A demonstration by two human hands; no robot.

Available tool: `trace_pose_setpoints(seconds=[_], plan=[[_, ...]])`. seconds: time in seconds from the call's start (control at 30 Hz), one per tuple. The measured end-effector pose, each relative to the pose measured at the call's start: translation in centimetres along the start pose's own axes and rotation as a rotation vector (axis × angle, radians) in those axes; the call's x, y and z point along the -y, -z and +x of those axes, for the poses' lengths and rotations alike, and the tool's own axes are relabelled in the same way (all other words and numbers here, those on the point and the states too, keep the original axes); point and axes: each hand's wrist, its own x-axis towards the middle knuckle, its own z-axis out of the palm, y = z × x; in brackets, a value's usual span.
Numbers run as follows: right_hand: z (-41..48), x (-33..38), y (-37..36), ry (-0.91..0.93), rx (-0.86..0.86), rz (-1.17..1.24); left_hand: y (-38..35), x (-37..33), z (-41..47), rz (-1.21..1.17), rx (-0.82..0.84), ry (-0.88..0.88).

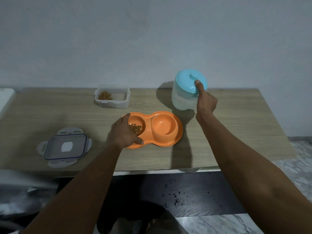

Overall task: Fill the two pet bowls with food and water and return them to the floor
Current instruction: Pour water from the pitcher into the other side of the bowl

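Note:
An orange double pet bowl [168, 141] lies on the wooden table [228, 129]. Its left cup holds brown kibble [135, 128]; its right cup [163, 125] looks dry and holds nothing. My left hand [123, 132] grips the bowl's left end, thumb on the near rim. A white jug with a turquoise lid [189, 85] hangs tilted above the table's back right. My right hand [205, 100] grips the jug at its right side, thumb pressed on the lid.
A clear food box [112, 97] with some kibble stands at the back. Its lid [65, 146] lies at the front left. A white object [5, 98] sits at the far left edge. Dark floor with scattered crumbs [175, 200] lies below the table.

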Motion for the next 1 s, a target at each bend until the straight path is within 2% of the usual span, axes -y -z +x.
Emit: trace_pose_setpoints(seconds=[0.27,0.5,0.67,1.0], plan=[[-4.5,1.2,2.1,0.135,0.043,-0.038,0.7,0.7,-0.8,-0.003,0.006,-0.012],[-8.0,1.6,3.9,0.265,0.137,-0.256,2.7,2.7,-1.5,-0.029,-0.001,0.004],[-9.7,1.1,4.6,0.319,0.202,-0.404,2.7,3.5,-1.8,-0.098,-0.073,0.017],[-10.5,0.9,4.8,0.394,0.218,-0.694,2.4,5.3,-2.0,-0.134,-0.068,0.005]])
